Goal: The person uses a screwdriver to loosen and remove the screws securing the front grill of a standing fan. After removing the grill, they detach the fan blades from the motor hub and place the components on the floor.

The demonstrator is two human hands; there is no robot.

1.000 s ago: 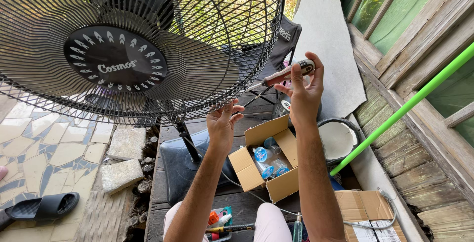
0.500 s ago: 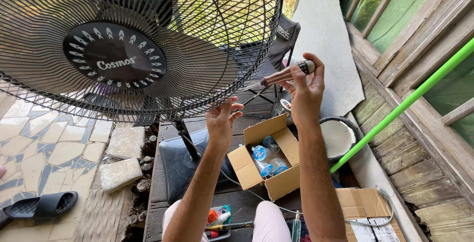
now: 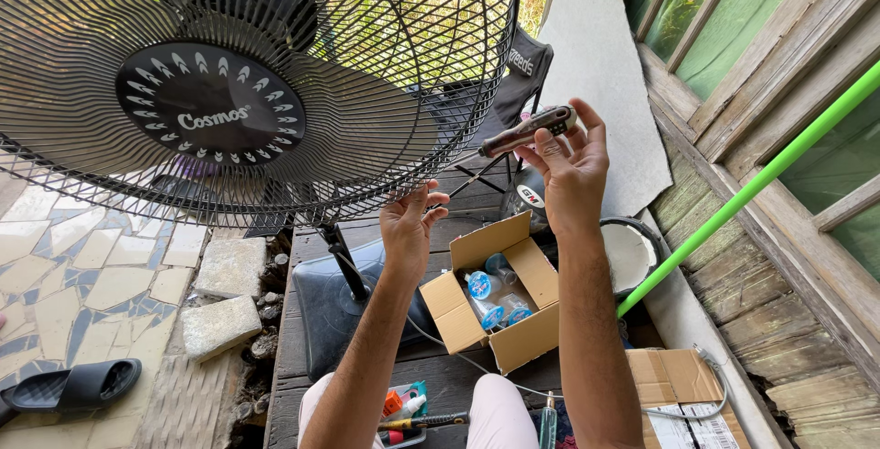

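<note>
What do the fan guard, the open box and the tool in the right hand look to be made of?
Fan guard: thin black wire, probably coated metal. Open box: plain brown corrugated cardboard, with creased flaps. Tool in the right hand: dark handle with a glossy, likely plastic grip; its shaft is hard to make out against the grille.

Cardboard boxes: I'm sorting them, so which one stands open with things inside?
The open box below the hands, holding blue-capped containers. The other cardboard, nearer the right edge, lies flattened.
</note>
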